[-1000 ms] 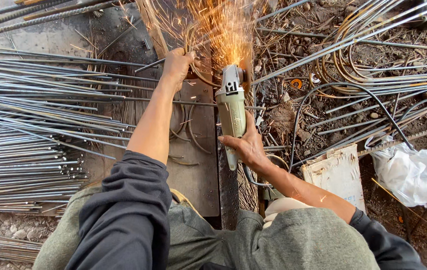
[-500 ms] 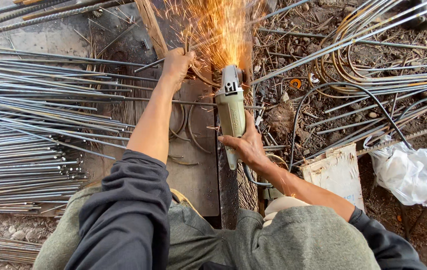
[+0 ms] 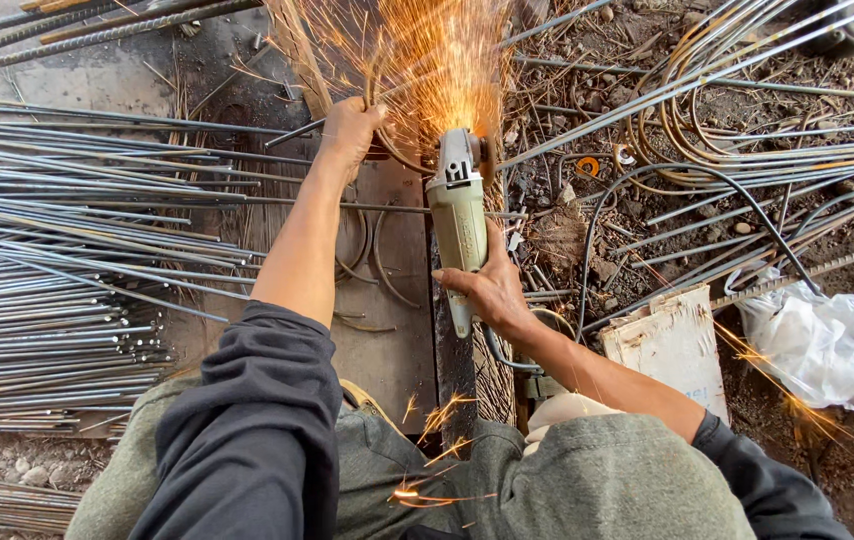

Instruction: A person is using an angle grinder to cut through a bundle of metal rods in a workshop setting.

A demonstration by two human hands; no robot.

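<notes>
Sparks now fall nearer; pale green angle grinder [image 3: 458,222] gripped by right hand [image 3: 492,290]

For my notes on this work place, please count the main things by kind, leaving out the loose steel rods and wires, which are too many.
Hands: 2, left hand and right hand
Angle grinder: 1
White plastic bag: 1
Pale wooden board: 1
Total: 5

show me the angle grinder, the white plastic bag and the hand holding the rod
angle grinder [image 3: 459,215], head view, middle of its pale green body
white plastic bag [image 3: 827,345], head view, centre of the crumpled bag
left hand [image 3: 349,128], head view, back of the hand gripping the rod
</notes>
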